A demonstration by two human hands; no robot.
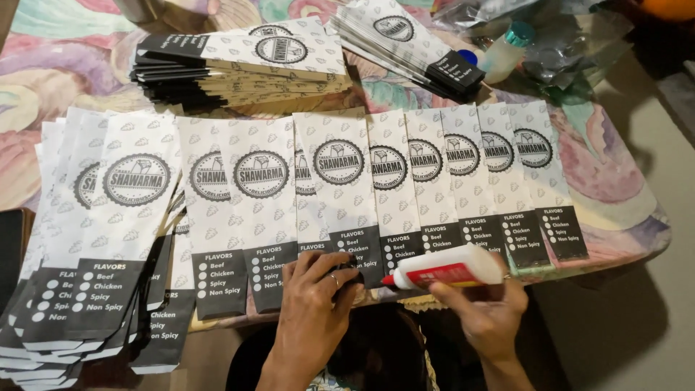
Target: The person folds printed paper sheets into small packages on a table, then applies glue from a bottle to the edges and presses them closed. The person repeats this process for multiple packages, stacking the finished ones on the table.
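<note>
Glue bottle [450, 270]: white squeeze type, red nozzle and red label, held level in right hand [483, 308], fingers closed around the body, nozzle aimed left at the bottom flap of a paper bag [346, 190]. Judged light and semi-rigid, yielding to a squeeze; smooth plastic, possibly slick if glue-smeared. Best gripped mid-body, as now.

Left hand [316, 304]: fingers curled down, pressing the black bottom end of that bag at the near table edge; nothing enclosed in the grip. Ring on one finger.

Paper bags: long, narrow, flat, white with a round black emblem and a black lower panel. Judged very light, thin, easily creased or torn, liable to slide on one another. Best held flat by fingertip pressure near the end being worked, or pinched at an edge.

Row of bags [463, 174] laid overlapping, lower ends hanging just past the table edge. Fanned pile [101, 232] at left, partly drooping off the table. Two stacks behind: larger stack [242, 69] centre, smaller stack [405, 43] to its right.

Table [615, 188]: covered in a pastel floral cloth, nearly filled. Small teal-capped bottle [507, 49] and crumpled clear plastic [572, 43] at far right corner. Grey floor [651, 304] at right; room dim.
</note>
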